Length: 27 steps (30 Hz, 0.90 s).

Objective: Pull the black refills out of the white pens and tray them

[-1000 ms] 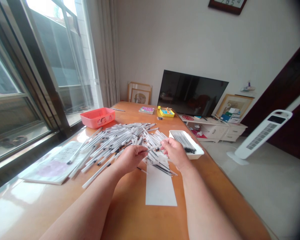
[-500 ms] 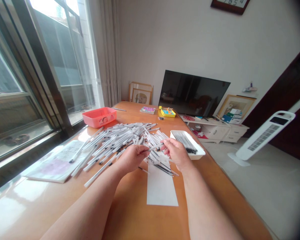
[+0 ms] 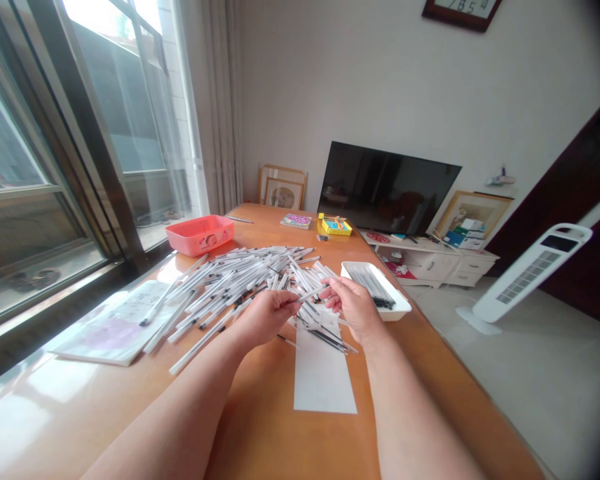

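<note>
Between my two hands stretches a slim, pale pen barrel, slightly tilted. My left hand pinches its left end, and my right hand has the other end between thumb and fingers. Just beyond lies a big loose heap of clear pens, several with black ends. Below my hands, thin black refills rest across a white paper strip. Right of my right hand stands a white tray holding a row of clear pens with black tips.
A red plastic basket stands at the far left of the wooden table. A booklet lies under some pens at left. Farther back are a small colourful book and a yellow box. The table's right edge runs beside the tray.
Almost nothing differs. Both hands keep hold of the pen barrel in nearly the same place, and the whole view has shifted very slightly.
</note>
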Motion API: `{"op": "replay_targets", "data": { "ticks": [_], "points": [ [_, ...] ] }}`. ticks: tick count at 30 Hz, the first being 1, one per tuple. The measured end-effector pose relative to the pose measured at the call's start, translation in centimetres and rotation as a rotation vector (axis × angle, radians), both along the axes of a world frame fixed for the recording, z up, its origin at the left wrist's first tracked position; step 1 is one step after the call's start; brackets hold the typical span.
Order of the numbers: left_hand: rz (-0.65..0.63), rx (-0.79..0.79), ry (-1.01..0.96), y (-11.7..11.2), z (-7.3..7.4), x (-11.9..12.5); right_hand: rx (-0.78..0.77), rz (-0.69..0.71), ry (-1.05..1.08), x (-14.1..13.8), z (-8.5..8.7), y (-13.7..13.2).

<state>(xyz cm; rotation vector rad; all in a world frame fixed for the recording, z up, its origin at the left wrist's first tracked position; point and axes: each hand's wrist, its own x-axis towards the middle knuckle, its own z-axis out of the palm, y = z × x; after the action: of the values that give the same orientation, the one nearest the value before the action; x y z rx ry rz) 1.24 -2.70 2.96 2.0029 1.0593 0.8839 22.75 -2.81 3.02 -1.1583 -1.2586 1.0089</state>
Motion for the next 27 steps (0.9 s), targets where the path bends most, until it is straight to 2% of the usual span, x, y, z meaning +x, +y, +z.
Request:
{"op": "replay_targets", "data": {
  "ticks": [3, 10, 17, 23, 27],
  "points": [
    [-0.008, -0.022, -0.033, 0.02, -0.13, 0.03, -0.016, 0.021, 0.032, -0.07, 0.20, -0.21],
    [-0.016, -0.035, -0.049, -0.14, -0.01, 0.20, -0.028, -0.103, 0.066, -0.46, 0.13, -0.07],
    [-0.029, -0.171, -0.138, -0.42, 0.38, 0.39, 0.000, 0.036, 0.180, -0.42, 0.19, -0.04],
    [-0.044, -0.296, -0.082, -0.57, 0.50, 0.09, -0.023, -0.028, 0.198, -0.53, 0.26, -0.15],
    [-0.059, -0.257, -0.116, -0.34, 0.06, 0.22, -0.022, -0.050, 0.188, -0.86, 0.04, -0.03]
  ]
}}
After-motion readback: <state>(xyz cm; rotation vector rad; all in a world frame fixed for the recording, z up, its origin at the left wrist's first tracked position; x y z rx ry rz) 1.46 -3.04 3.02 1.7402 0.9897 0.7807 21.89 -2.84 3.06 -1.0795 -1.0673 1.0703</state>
